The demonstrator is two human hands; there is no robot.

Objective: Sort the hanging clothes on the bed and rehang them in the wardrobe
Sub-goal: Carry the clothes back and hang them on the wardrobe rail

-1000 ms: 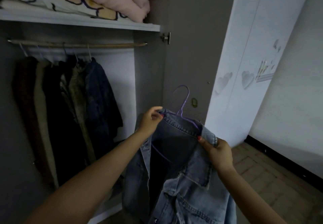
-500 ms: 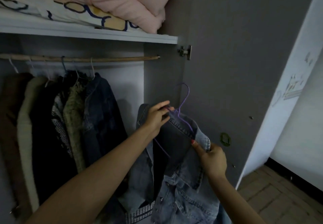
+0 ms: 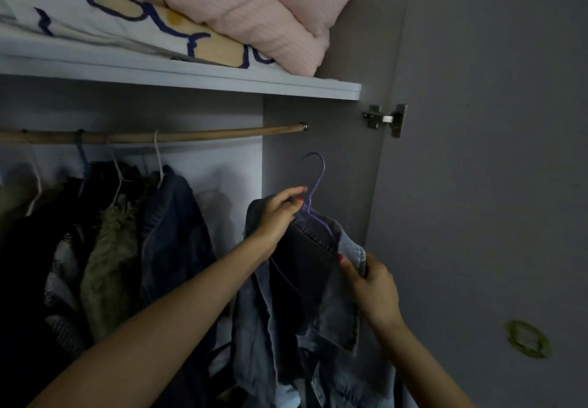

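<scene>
You are holding a light blue denim jacket [image 3: 321, 305] on a thin purple wire hanger [image 3: 313, 197] in front of the open wardrobe. Your left hand [image 3: 278, 215] pinches the jacket's collar right by the hanger's neck, and your right hand [image 3: 370, 283] grips the jacket's shoulder edge lower down. The hanger's hook is up in the air, below the right end of the wooden rail [image 3: 197, 135] and not on it yet. Some clothes already hang on the rail's left part: a dark blue denim jacket [image 3: 173, 232] and a fuzzy green coat [image 3: 109, 258] beside it. So part of the job looks done. You must lift this hook onto the bare right end of the rail. The bed is out of sight, so I cannot tell how many clothes are left.
</scene>
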